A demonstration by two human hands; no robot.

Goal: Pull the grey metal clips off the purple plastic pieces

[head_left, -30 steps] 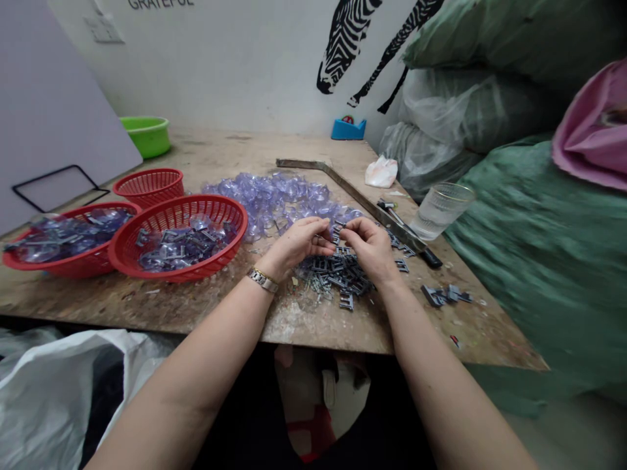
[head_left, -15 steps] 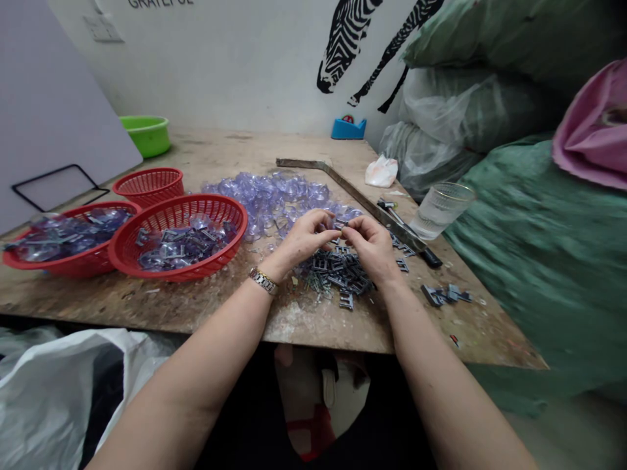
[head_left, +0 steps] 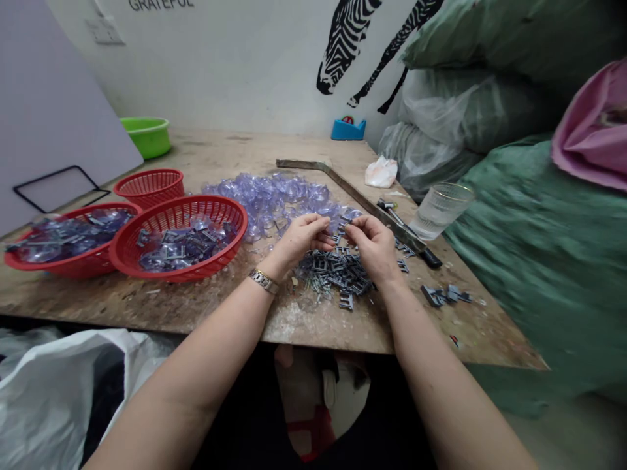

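My left hand (head_left: 300, 240) and my right hand (head_left: 374, 245) meet fingertip to fingertip above a pile of small grey metal clips (head_left: 337, 274) on the wooden table (head_left: 206, 307). Both hands are pinched closed around a small part held between them, apparently a clear plastic piece with a grey clip; the fingers hide most of it. A heap of clear bluish plastic pieces (head_left: 279, 196) lies just beyond the hands. My left wrist wears a metal watch.
Three red baskets stand at the left: the nearest (head_left: 179, 236) and the leftmost (head_left: 66, 238) hold assembled pieces. A green bowl (head_left: 145, 135), a long metal bar (head_left: 362, 199), a glass (head_left: 441, 209), a blue tape dispenser (head_left: 348, 128) and green sacks (head_left: 548, 248) surround the work spot.
Both hands stay together over the clip pile; the fingers shifted slightly around the small part, rising a little then settling back. Nothing else moved.
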